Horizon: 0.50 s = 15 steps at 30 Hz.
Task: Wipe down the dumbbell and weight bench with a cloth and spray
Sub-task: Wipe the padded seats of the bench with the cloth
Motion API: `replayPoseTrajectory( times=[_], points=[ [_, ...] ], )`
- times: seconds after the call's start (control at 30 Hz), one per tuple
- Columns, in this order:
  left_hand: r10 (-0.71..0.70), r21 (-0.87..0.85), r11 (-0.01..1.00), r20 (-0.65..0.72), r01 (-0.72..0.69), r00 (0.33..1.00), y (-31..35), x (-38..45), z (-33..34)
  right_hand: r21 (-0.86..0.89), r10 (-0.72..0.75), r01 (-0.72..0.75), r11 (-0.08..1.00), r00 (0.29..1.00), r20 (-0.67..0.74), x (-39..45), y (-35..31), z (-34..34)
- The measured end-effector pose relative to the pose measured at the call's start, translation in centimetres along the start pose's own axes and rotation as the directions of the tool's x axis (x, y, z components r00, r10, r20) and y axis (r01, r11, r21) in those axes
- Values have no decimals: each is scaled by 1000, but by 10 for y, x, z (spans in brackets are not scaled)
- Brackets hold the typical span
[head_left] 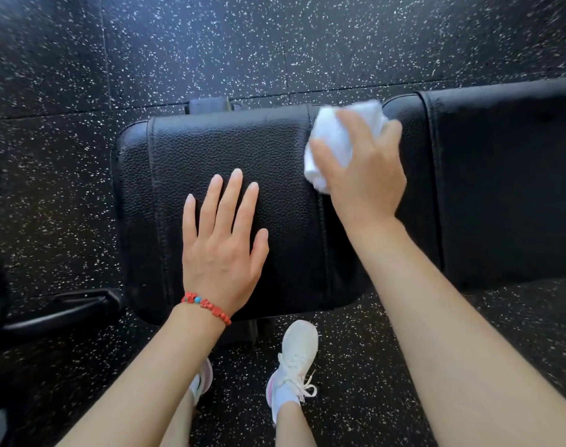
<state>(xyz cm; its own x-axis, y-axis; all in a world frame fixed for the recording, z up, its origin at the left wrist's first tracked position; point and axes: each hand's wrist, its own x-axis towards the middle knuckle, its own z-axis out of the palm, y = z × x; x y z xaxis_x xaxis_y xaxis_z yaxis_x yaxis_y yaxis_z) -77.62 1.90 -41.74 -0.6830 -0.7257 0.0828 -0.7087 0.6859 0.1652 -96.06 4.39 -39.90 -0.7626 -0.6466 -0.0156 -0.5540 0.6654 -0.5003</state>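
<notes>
Bench: black padded weight bench [275,150] runs across the view over a black rubber floor [210,43] flecked with white; its seat pad fills the middle, a second pad continues to the right past a narrow gap.
Cloth: bunched white cloth [333,140] lies on the bench top at the gap between the two pads, near the far edge.
Right hand: right hand [362,169] presses down on the cloth, fingers curled over it and gripping it, thumb along the cloth's left side; part of the cloth sticks out beyond the fingertips and below the thumb.
Left hand: left hand [223,243] rests flat on the seat pad toward its near edge, fingers straight and slightly spread, holding nothing.
Bracelet: red beaded bracelet [205,306] with one blue bead sits on the left wrist.
Shoes: white shoes [294,359] stand on the floor just beside the bench's near edge.
Frame: black metal frame part [62,311] lies on the floor off the bench's near left corner.
Dumbbell and spray: not in view.
</notes>
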Motion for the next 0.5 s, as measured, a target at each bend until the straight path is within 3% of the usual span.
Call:
replayPoseTrajectory(
  times=[0.1, 0.27, 0.43, 0.5],
  points=[
    [-7, 6, 1000, 12, 7, 1000, 3, 1, -4, 25, -9, 9, 1000, 1000, 8, 1, 0, -1],
    [-7, -68, 998, 23, 8, 1000, 24, 8, -13, -13, -88, 89, 996, 996, 13, -66, 36, -35],
    [79, -83, 994, 28, -76, 996, 57, 21, -4, -26, 147, -148, 989, 988, -55, -98, 85, -63],
    [64, -74, 995, 40, -61, 997, 64, 25, 2, -55, 118, -120, 991, 993, -30, -91, 87, -61]
  ],
)
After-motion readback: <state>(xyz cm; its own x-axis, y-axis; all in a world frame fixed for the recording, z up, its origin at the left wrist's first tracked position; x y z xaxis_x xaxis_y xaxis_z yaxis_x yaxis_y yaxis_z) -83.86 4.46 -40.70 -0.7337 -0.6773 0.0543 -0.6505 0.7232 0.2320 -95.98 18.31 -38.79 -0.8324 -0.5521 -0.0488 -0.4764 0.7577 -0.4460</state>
